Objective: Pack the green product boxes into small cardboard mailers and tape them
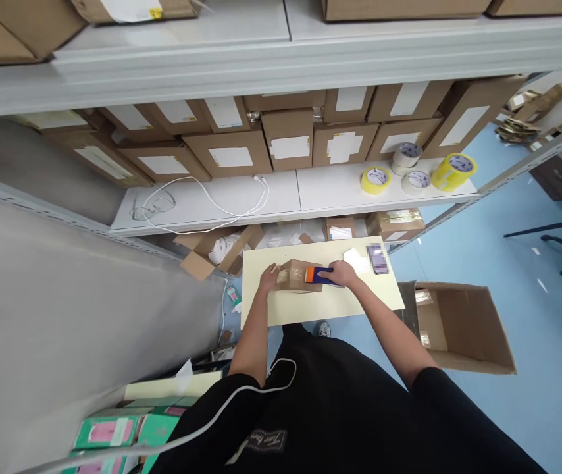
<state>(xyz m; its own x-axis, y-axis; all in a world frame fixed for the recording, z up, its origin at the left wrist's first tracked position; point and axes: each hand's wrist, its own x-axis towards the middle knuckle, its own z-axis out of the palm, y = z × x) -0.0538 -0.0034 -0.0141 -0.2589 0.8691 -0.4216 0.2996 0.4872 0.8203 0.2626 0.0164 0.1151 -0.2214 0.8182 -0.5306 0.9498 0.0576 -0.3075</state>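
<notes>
A small brown cardboard box (292,274) lies on the pale yellow board (281,309) in front of me, with shiny clear tape on its top. My left hand (268,279) grips the box's left end, thumb and fingers at its edge. In my right hand (342,274) is a blue-and-orange tape dispenser (316,275), its orange end down against the right part of the box top. Beyond that hand are a white paper (356,259) and a purple item with a blurred face (378,259).
On the shelf (281,192) ahead stand labelled cartons (288,146), yellow tape rolls (453,172), pale tape rolls (415,182) and a white cable (231,214). An open carton (459,326) sits on the floor at right; another open box (222,250) is at left. Green boxes (108,431) are at lower left.
</notes>
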